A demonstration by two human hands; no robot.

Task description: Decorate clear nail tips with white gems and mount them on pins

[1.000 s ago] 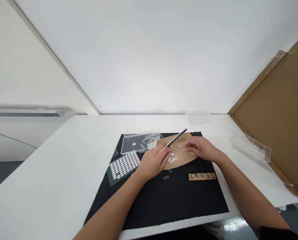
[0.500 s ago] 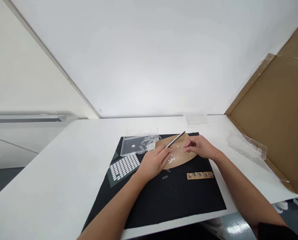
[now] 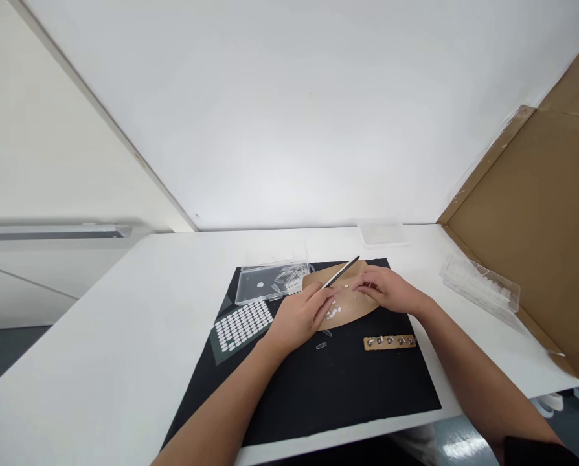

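My left hand (image 3: pixel 302 317) is closed around a thin black-and-white pen-like stick (image 3: pixel 340 272), which points up and right. It rests over the left part of a brown sheet (image 3: pixel 360 309). Small white pieces (image 3: pixel 335 310) lie scattered on that sheet beside my left fingertips. Over the sheet's right side, my right hand (image 3: pixel 386 288) has thumb and fingers drawn together in a pinch. Whatever is between them is too small to make out. A single white bit (image 3: pixel 346 286) lies just left of those fingertips.
A black mat (image 3: pixel 348 395) lies underneath. On it are a card of white ovals (image 3: pixel 243 327), an open clear box (image 3: pixel 250 291) of clear tips, and a brown strip with metal studs (image 3: pixel 390 342). Another clear box (image 3: pixel 481 288) stands right, near a cardboard panel (image 3: pixel 546 246).
My right hand has shifted slightly left, and its fingers have drawn closer together over the brown sheet. My left hand keeps its hold on the stick.
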